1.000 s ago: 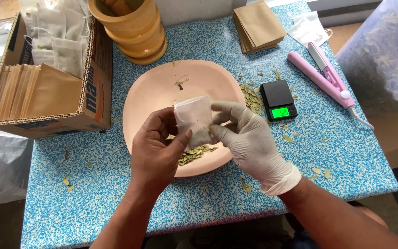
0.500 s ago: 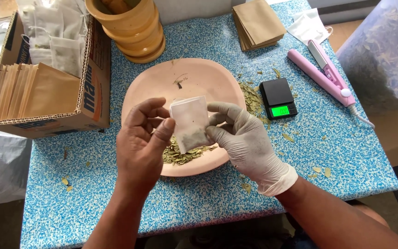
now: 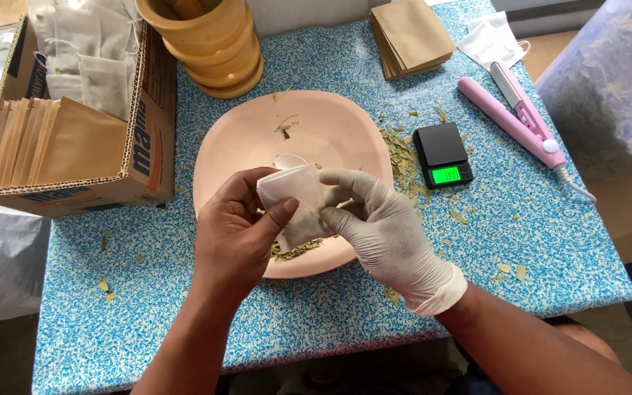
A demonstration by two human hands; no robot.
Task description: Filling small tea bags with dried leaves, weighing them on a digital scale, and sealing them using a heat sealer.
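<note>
- While both hands pinch it, the sachet [image 3: 292, 207] hangs just above the near half of the bowl [image 3: 243, 139], so anything that spills should land back inside.
- Left hand [image 3: 237, 235], bare, is closed on the sachet's left edge, thumb across the front.
- Right hand [image 3: 383, 232], in a pale glove, grips the right edge with fingertips [image 3: 330, 216] narrowed to a pinch.
- To do this well, I judge a light, even hold at both edges suits best: the paper looks thin, soft and easily torn.
- Dry leaves [image 3: 295, 250] lie crumbled and flaky in the bowl and scattered on the speckled blue counter [image 3: 257, 322].
- Bowl is smooth, matte, peach-coloured; a small black scale [image 3: 444, 153] with a green display sits just right of it.
- Box [image 3: 144, 139] at left is corrugated card, holding flat brown envelopes [image 3: 45, 143].
</note>
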